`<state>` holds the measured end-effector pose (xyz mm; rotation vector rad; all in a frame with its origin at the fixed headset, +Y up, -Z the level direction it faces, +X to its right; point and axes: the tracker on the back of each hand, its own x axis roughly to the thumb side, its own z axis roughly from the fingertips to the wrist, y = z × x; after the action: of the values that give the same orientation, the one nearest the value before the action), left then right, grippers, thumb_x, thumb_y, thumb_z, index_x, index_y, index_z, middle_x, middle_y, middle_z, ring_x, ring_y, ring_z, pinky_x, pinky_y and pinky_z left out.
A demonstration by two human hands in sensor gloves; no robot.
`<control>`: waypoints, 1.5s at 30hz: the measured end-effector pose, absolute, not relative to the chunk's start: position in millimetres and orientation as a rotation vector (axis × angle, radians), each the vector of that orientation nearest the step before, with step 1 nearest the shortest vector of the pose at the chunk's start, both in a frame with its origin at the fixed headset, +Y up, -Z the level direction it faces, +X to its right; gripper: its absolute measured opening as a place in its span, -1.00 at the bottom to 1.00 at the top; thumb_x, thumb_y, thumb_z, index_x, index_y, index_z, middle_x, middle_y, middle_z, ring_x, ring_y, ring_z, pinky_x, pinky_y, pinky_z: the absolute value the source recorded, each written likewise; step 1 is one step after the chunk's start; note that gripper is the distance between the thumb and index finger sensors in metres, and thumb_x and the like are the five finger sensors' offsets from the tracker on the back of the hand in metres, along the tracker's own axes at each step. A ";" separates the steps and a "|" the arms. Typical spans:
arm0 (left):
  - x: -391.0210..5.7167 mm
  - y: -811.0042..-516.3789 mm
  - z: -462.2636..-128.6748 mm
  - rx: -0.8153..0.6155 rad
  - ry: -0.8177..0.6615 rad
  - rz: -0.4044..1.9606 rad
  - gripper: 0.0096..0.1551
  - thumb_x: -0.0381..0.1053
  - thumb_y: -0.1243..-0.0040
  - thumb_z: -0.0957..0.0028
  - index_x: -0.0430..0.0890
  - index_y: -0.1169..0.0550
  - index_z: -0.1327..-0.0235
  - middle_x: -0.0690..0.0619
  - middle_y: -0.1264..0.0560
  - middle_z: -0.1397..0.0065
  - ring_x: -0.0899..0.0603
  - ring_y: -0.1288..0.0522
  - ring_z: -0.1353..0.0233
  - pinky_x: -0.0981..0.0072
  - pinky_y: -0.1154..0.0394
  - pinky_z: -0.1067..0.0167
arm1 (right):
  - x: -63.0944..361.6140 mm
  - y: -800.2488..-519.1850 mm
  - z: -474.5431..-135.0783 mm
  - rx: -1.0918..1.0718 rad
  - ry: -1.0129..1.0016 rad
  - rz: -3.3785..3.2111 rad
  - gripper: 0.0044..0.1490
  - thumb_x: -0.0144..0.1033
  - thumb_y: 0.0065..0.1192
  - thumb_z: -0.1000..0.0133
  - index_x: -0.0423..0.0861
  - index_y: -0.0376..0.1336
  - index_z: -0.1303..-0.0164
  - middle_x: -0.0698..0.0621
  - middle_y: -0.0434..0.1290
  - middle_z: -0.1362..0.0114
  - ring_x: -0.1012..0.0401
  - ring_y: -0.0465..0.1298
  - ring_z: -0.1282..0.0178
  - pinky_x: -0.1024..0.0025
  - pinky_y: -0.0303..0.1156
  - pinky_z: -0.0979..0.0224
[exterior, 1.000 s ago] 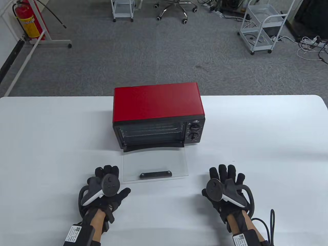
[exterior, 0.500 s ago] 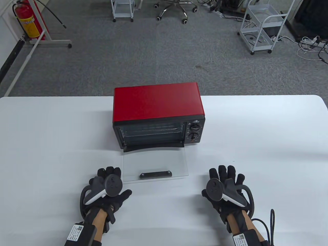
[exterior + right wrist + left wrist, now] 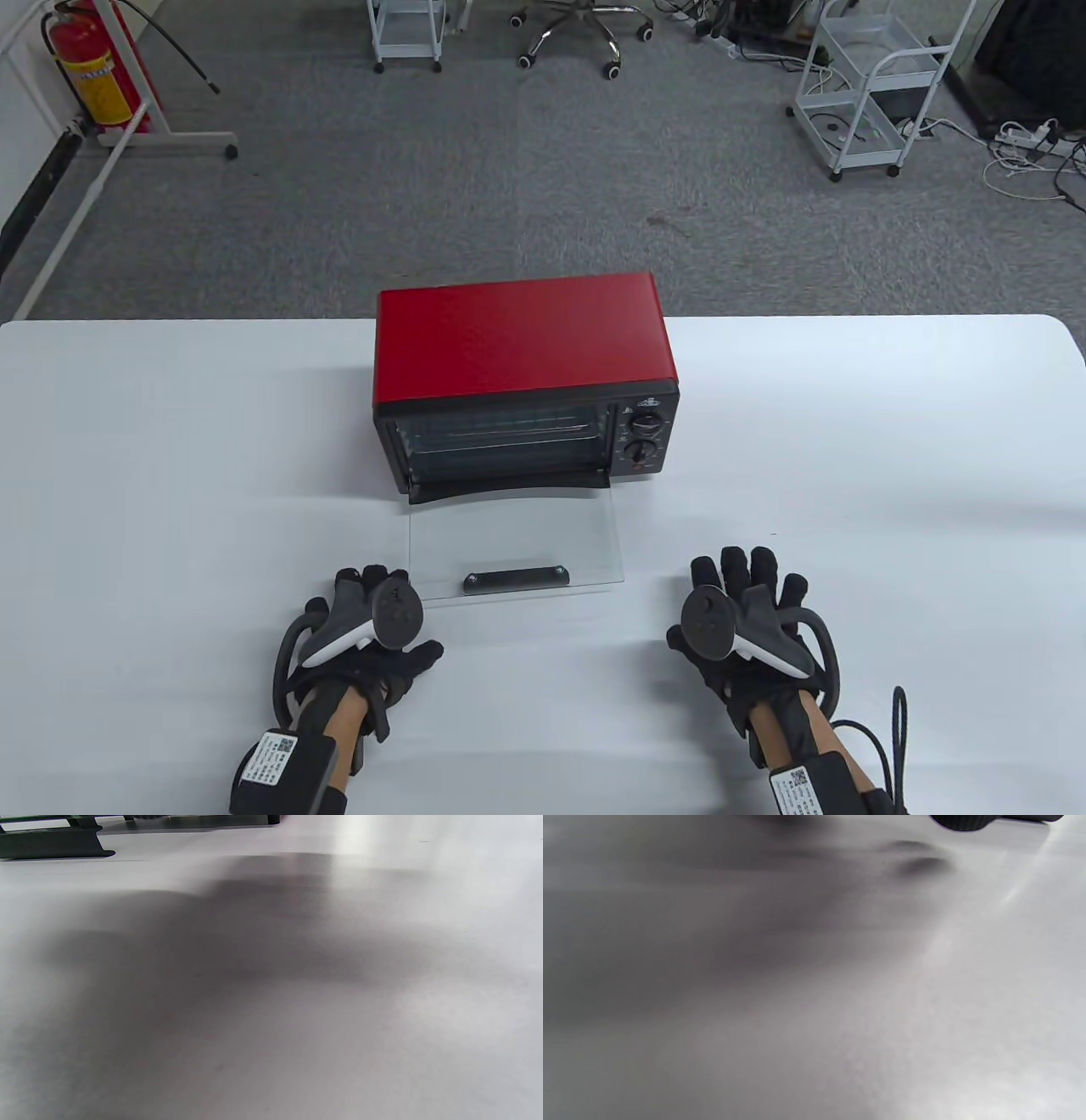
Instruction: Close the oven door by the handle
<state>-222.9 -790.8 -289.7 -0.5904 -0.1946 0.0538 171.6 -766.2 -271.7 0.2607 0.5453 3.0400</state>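
So far nothing is done: the clear glass oven door lies flat open before the red-topped toaster oven, its dark bar handle untouched. The left hand, near the door's corner, and the right hand, farther off, both hold nothing, fingers loosely spread.

Bare white table lies open on both sides of the red oven at frame centre, while its lowered glass door blocks the strip just below it, between the hands
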 end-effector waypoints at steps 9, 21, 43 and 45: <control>-222.4 -793.0 -288.2 -0.637 -0.227 0.064 0.09 0.35 0.22 -0.16 -0.14 0.34 -0.63 -0.30 0.52 -0.56 -0.53 0.56 -0.47 -0.64 0.38 -0.23 | 171.0 -766.5 -271.6 0.264 0.541 3.042 0.14 0.16 -0.25 -0.16 -0.28 -0.49 -0.63 -0.52 -0.49 -0.66 -0.55 -0.49 -0.55 -0.67 -0.45 -0.35; -220.9 -785.3 -285.4 -0.566 -0.270 0.286 0.16 0.33 0.23 -0.18 -0.34 0.37 -0.59 -0.34 0.53 -0.54 -0.55 0.56 -0.46 -0.62 0.37 -0.23 | 171.1 -767.0 -270.6 0.265 0.555 3.020 0.14 0.16 -0.25 -0.16 -0.29 -0.49 -0.63 -0.53 -0.48 -0.66 -0.56 -0.49 -0.55 -0.67 -0.44 -0.35; -187.3 -766.3 -299.3 -0.230 0.041 0.582 0.13 0.33 0.22 -0.23 -0.50 0.17 -0.59 -0.55 0.30 -0.57 -0.70 0.35 -0.48 -0.64 0.16 -0.26 | 174.1 -766.6 -274.2 0.271 0.595 2.962 0.14 0.16 -0.25 -0.17 -0.29 -0.49 -0.63 -0.53 -0.48 -0.66 -0.56 -0.49 -0.54 -0.66 -0.43 -0.36; -182.5 -764.7 -303.0 -0.229 0.060 0.612 0.13 0.32 0.21 -0.23 -0.50 0.16 -0.59 -0.55 0.29 -0.57 -0.70 0.35 -0.48 -0.64 0.17 -0.26 | 174.0 -766.3 -274.4 0.275 0.593 2.962 0.14 0.16 -0.25 -0.17 -0.29 -0.49 -0.63 -0.53 -0.48 -0.66 -0.56 -0.49 -0.54 -0.66 -0.43 -0.36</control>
<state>-182.5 -764.7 -303.0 -0.2289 0.0597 0.6125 174.0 -766.3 -274.4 0.2754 0.5931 2.9622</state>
